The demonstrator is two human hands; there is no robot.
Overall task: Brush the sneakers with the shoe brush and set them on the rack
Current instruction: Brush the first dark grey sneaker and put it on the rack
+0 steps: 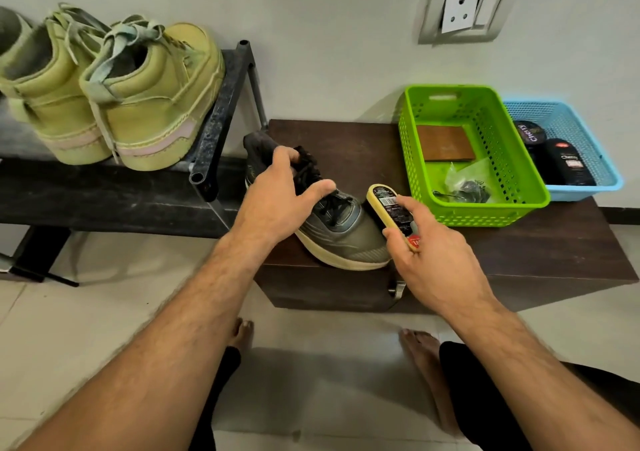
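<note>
Closest to the camera are two bare feet (pixel 420 346) on the tiled floor (pixel 104 312), with both forearms reaching out over them.

The right hand (pixel 429 256) has its grip pinching the shoe brush (pixel 391 213), thumb on one long edge and fingers on the other. The yellowish back of the brush, with its dark label, faces up. The far end of the brush sits right beside the toe of the dark sneaker (pixel 341 229), though I honestly can't tell if it's touching.

The left hand (pixel 277 201) is over the collar and laces of that sneaker with the grip spread, fingertips on the dark opening and thumb across the laces. The sneaker itself sits on the front left part of the dark brown tabletop (pixel 554 253), toe pointing toward the camera and a bit right, pale sole down.

Further back on the same tabletop is a green basket (pixel 450 215) holding a brown flat piece and a clear bag of something dark. Just beside it on the right is a blue basket (pixel 588 187) with black polish containers inside.

Off to the left is the black rack (pixel 221 104), with a pair of yellow-green high-top sneakers (pixel 152 104) on its top shelf, heels toward the camera. On the wall (pixel 329 18) up top there's a socket plate (pixel 464 7).
</note>
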